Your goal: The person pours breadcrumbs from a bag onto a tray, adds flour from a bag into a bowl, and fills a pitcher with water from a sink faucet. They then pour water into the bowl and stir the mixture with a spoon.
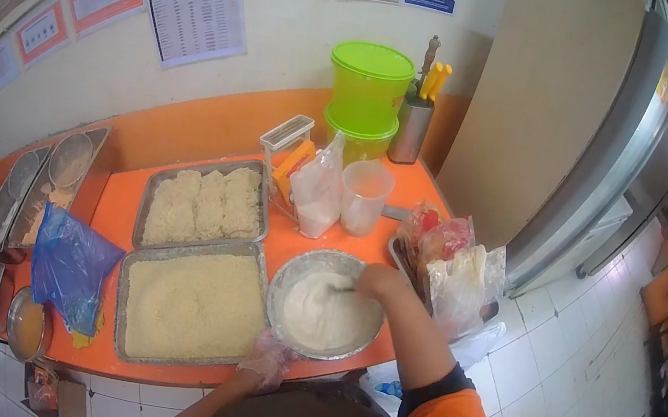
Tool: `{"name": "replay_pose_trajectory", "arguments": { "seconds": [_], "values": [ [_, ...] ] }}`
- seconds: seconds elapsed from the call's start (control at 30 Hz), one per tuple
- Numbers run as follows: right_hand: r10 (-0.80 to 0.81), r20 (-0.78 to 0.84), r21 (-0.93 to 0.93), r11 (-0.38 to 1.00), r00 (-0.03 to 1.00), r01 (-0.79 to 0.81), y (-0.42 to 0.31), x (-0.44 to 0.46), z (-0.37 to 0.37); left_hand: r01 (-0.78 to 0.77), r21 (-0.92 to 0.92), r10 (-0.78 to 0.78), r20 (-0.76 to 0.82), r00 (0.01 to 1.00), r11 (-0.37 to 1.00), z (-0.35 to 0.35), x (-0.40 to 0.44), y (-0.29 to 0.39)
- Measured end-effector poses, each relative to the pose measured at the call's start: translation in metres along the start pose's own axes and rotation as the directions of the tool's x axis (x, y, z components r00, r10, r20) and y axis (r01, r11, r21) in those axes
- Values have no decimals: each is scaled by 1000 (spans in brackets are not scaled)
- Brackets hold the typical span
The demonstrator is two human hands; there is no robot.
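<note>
A metal bowl [272,317] of white batter [316,320] stands near the front edge of the orange table. My right hand [379,283] is closed on a utensil [345,289] whose far end dips into the batter. In a clear plastic glove, my left hand [269,360] is at the bowl's lower left rim; its fingers are too blurred to make out. Left of the bowl lies a metal tray [124,296] of pale crumbs [192,304]. Behind that, another tray [143,215] holds crumb-coated pieces [205,204].
Behind the bowl are a bag of white powder [319,192], a plastic jug [365,198], green tubs [368,90] and a knife block [411,128]. Plastic bags [463,285] lie at the right. A blue bag [72,261] and metal containers [40,201] occupy the left.
</note>
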State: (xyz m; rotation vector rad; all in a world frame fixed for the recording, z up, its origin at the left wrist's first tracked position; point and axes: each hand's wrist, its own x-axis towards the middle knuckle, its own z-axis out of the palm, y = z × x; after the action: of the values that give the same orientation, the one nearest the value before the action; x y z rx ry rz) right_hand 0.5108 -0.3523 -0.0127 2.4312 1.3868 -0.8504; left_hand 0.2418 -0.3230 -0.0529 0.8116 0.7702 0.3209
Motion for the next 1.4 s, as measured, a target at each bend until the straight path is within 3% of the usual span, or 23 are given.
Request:
{"name": "replay_pose_trajectory", "arguments": {
  "seconds": [0.07,0.17,0.27,0.37,0.5,0.6,0.7,0.83,0.93,1.0,1.03,1.1,1.2,1.33,1.4],
  "values": [
    [90,-161,137,988,983,-68,-26,-16,1,5,-15,-5,-12,1000,1000,2,-1,1],
    [-192,99,-140,969,976,205,-36,-32,-5,10,63,-9,-13,1000,998,3,-5,5],
    [-105,126,-85,990,986,116,-1,-10,-11,-13,88,15,-20,1000,996,2,-3,4],
    [-132,-157,42,989,979,140,-30,-12,12,3,25,-2,-46,999,1000,15,-14,11],
    [-108,174,-112,985,979,129,-22,-43,-22,40,78,-35,-59,998,996,11,-12,13],
    [113,-134,264,962,985,-74,-21,-44,-12,-1,69,3,-27,1000,998,2,-7,3],
    [-188,-67,-81,980,980,183,-38,-23,17,-1,23,2,-54,999,1000,7,-7,5],
    [-110,-247,-247,968,963,47,-43,-90,-37,-13,-70,13,-8,1000,997,1,-5,0],
    [-154,-441,-378,925,884,-27,-38,-67,-26,78,29,-75,-70,995,997,6,-8,7],
    [-229,-507,-524,847,831,-86,-29,-47,-7,-46,190,49,-11,999,981,1,-6,2],
    [-164,-434,-501,861,886,-87,-27,-50,-4,-109,266,107,24,994,958,0,-7,2],
    [-33,-272,-458,884,962,-99,-23,-59,-3,-20,143,25,-35,999,990,8,-9,9],
    [7,-120,-450,891,993,-60,-28,-93,-12,16,41,-14,-71,997,999,4,-1,1],
    [31,13,-254,967,999,-27,-37,-129,-18,-14,92,23,-103,994,996,3,2,-5],
    [29,109,-229,973,994,-4,-40,-139,-23,-18,8,19,-112,993,1000,6,-2,-3]
  ]
}}
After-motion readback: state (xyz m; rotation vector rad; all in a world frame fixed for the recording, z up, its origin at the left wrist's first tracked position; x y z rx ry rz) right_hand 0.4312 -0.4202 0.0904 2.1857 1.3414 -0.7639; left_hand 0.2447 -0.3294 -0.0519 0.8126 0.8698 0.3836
